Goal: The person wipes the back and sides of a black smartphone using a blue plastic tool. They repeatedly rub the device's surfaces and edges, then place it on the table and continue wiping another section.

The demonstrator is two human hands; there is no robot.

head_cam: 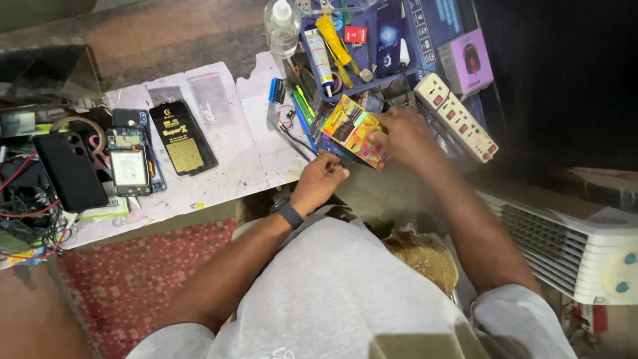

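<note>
A: Looking down from the head camera, what do you see?

B: I see the right hand (405, 136) pinching a small stack of bright yellow and orange packets (353, 129) at twelve o'clock, lifted just over the cluttered bench (219, 153). The left hand (320, 181) is curled at their lower edge; what it grips, I cannot tell.

A: Progress?

B: I judge they're mid-sorting. An opened phone (129, 166) at nine o'clock lies untouched.

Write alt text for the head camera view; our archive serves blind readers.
Seen from above, a person's right hand holds a stack of colourful flat packets at a cluttered workbench, while the left hand, a dark watch on its wrist, touches the stack's lower edge. Opened phones, a power strip and a blue tool tray lie around.
</note>
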